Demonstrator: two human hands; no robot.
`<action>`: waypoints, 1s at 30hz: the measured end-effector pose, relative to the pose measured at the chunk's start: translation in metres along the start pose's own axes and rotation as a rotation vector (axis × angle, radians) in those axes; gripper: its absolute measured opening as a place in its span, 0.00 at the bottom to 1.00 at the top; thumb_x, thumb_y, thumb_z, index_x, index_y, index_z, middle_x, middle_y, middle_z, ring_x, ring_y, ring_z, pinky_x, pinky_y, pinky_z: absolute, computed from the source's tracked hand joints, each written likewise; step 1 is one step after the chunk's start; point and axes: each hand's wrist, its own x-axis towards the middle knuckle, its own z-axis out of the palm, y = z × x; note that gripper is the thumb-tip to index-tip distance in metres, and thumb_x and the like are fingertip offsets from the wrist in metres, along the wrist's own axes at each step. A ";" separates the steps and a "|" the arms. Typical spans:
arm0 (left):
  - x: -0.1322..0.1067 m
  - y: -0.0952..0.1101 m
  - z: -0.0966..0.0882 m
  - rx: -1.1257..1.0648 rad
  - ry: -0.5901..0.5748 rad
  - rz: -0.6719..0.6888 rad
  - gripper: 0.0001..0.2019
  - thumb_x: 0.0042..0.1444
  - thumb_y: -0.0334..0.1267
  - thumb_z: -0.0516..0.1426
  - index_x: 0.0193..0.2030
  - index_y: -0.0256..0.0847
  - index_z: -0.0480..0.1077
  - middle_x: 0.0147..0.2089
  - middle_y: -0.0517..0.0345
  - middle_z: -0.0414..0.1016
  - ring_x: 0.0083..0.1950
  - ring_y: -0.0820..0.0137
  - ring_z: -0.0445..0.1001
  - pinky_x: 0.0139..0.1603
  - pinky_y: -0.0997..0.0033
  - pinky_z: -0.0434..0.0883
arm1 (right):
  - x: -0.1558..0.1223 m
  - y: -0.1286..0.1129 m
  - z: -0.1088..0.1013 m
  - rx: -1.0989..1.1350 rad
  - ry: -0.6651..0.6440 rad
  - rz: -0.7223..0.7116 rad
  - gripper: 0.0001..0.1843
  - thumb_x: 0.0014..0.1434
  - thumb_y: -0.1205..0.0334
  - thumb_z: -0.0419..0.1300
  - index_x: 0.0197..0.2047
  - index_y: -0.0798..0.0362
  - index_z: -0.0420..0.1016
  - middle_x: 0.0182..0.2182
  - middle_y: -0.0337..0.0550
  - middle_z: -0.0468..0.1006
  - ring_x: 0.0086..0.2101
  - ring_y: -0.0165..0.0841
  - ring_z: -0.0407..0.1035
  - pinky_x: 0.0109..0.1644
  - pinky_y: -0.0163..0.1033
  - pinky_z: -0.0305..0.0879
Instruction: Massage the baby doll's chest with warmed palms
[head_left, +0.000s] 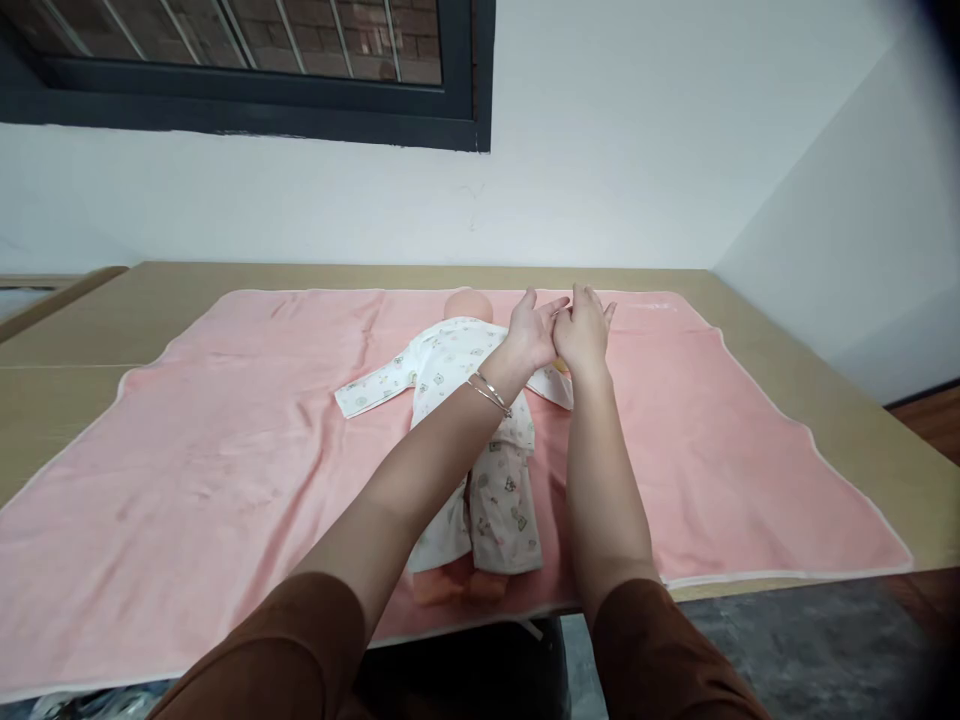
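Note:
A baby doll [457, 370] in a white printed suit lies on its back on a pink blanket [225, 450], head toward the wall. My left hand [531, 335], with bracelets on the wrist, reaches across the doll's chest, fingers stretched out. My right hand [583, 330] is beside it, fingers extended over the doll's right-side sleeve. Both hands hover at or touch that sleeve; the doll's arm there is hidden under them. The other sleeve [371, 390] lies spread out to the left.
The blanket covers a wooden table [825, 400] set against a white wall [600, 150]. A dark-framed window [247, 90] is above. The table's near edge is at my body, and dark floor [787, 650] shows at the lower right.

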 end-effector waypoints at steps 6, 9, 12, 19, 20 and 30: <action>-0.007 -0.009 -0.006 -0.067 -0.002 -0.070 0.40 0.73 0.62 0.35 0.68 0.37 0.73 0.64 0.36 0.82 0.68 0.45 0.79 0.71 0.39 0.73 | -0.007 -0.005 0.006 -0.010 0.043 0.003 0.36 0.64 0.69 0.47 0.74 0.63 0.64 0.72 0.67 0.69 0.76 0.52 0.54 0.79 0.78 0.33; -0.031 -0.007 -0.017 0.014 0.055 -0.132 0.37 0.74 0.57 0.34 0.68 0.38 0.73 0.63 0.36 0.82 0.68 0.47 0.79 0.70 0.39 0.75 | -0.010 -0.009 0.007 -0.013 0.025 0.029 0.37 0.62 0.69 0.49 0.75 0.63 0.61 0.74 0.67 0.66 0.77 0.52 0.50 0.79 0.79 0.33; -0.063 -0.004 -0.034 0.127 0.092 -0.152 0.34 0.73 0.54 0.37 0.71 0.40 0.71 0.66 0.35 0.80 0.71 0.51 0.78 0.71 0.43 0.76 | -0.012 -0.011 0.006 0.003 0.017 0.018 0.39 0.62 0.68 0.50 0.76 0.60 0.58 0.75 0.66 0.63 0.78 0.53 0.48 0.78 0.82 0.33; -0.106 0.014 -0.051 0.180 0.035 -0.140 0.37 0.72 0.54 0.35 0.73 0.36 0.69 0.72 0.34 0.75 0.76 0.56 0.72 0.75 0.51 0.73 | -0.021 -0.041 0.001 -0.072 -0.039 -0.171 0.44 0.69 0.57 0.53 0.83 0.54 0.43 0.82 0.63 0.47 0.80 0.55 0.38 0.78 0.80 0.37; -0.109 0.018 -0.051 0.188 0.025 -0.133 0.37 0.72 0.55 0.34 0.72 0.37 0.70 0.71 0.35 0.75 0.76 0.54 0.72 0.75 0.49 0.73 | -0.025 -0.049 0.002 -0.066 -0.076 -0.203 0.43 0.71 0.54 0.51 0.84 0.52 0.42 0.82 0.61 0.48 0.80 0.54 0.39 0.78 0.78 0.37; -0.126 0.050 -0.082 0.516 0.287 0.283 0.39 0.75 0.66 0.36 0.72 0.41 0.68 0.64 0.45 0.82 0.80 0.47 0.65 0.79 0.40 0.67 | -0.076 -0.120 0.000 -0.066 -0.199 -0.477 0.36 0.79 0.40 0.39 0.84 0.37 0.43 0.82 0.46 0.49 0.81 0.56 0.38 0.79 0.78 0.36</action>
